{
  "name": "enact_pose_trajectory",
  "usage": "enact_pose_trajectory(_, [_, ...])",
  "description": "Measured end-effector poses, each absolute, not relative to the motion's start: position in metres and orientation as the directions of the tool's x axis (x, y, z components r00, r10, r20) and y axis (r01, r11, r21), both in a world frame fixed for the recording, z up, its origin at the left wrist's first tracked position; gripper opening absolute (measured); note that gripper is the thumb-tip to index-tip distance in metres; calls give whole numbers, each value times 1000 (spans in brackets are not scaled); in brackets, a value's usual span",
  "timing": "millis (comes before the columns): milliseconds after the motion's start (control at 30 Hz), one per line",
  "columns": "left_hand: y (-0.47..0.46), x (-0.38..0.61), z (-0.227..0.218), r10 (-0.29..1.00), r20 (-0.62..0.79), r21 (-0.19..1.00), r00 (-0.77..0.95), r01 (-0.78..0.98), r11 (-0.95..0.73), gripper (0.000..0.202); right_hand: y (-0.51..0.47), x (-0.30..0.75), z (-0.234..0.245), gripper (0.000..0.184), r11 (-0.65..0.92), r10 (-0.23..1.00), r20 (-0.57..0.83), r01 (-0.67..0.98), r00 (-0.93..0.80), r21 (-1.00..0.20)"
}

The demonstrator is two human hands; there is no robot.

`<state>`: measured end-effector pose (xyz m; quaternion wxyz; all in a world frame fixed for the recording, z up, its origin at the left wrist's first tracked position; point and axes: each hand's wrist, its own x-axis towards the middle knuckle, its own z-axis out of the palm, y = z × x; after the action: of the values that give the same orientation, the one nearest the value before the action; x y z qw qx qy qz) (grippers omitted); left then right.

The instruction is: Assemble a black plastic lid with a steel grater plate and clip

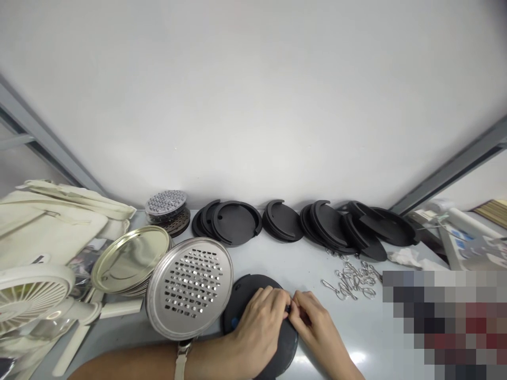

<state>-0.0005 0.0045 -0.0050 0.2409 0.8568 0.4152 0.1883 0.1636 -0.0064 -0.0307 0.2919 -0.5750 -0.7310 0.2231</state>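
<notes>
A black round disc-shaped cover [253, 285] lies on the table at the bottom centre, partly hidden under my hands. My left hand [259, 330] rests across it, fingers curled in and closed at its right edge. My right hand [317, 327] meets it there, thumb and fingers pinched together. A small dark bit shows between the two hands, too covered to name. Left of the black cover, a round metal grater plate [190, 290] leans at a tilt above my left forearm, its perforated face toward me.
Round gold-coloured metal lids [132, 258] are stacked at left, near a white fan [34, 298]. Grater discs [166, 203] and black round covers [237, 224] line the wall. Small metal wire loops [354, 277] lie heaped at right. The lower right corner is pixelated.
</notes>
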Motion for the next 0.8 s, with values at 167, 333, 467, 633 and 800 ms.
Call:
enact_pose_trajectory(167, [4, 1, -10, 805, 131, 572, 579, 618, -538, 20, -7, 164, -30, 27, 243, 970, 170, 707, -174, -664])
enact_pose_trajectory(333, [4, 0, -10, 798, 126, 584, 589, 606, -540, 19, -9, 165, -31, 28, 224, 975, 152, 697, -164, -681])
enact_pose_trajectory(467, [4, -1, -9, 789, 132, 581, 601, 598, -552, 19, -9, 164, -31, 28, 222, 975, 154, 686, -161, -693])
enact_pose_trajectory(633, [4, -1, -5, 787, 127, 570, 604, 605, -556, 20, -9, 162, -31, 29, 223, 975, 173, 680, -141, -698])
enact_pose_trajectory(800, [4, 0, -11, 799, 130, 558, 587, 623, -548, 20, -10, 163, -31, 28, 228, 973, 190, 674, -131, -702])
